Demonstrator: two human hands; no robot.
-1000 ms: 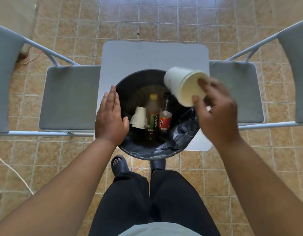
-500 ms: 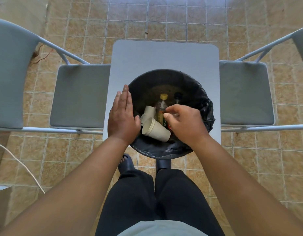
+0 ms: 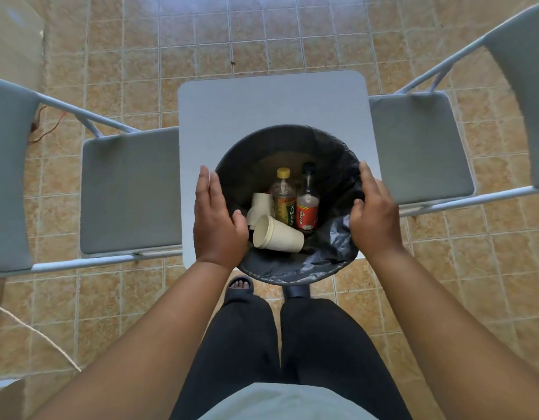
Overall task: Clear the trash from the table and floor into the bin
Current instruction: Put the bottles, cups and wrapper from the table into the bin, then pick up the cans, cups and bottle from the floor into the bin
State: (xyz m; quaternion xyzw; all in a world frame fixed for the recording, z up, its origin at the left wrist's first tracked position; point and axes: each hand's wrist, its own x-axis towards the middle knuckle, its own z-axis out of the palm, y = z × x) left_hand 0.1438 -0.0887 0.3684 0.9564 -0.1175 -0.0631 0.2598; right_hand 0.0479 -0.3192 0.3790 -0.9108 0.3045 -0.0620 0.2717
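Both hands, left hand [image 3: 217, 221] and right hand [image 3: 373, 213], grip spread flat against the bin [image 3: 338, 165] rim on the bench [image 3: 262, 101]; overhanging, it could tip and spill cups [image 3: 277, 236].

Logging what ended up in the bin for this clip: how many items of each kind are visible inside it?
Paper cups: 3, one large, two smaller behind it
Bottles: 2, yellow-capped and black-capped with red label
Total: 5 visible in the bin; anything underneath is hidden.
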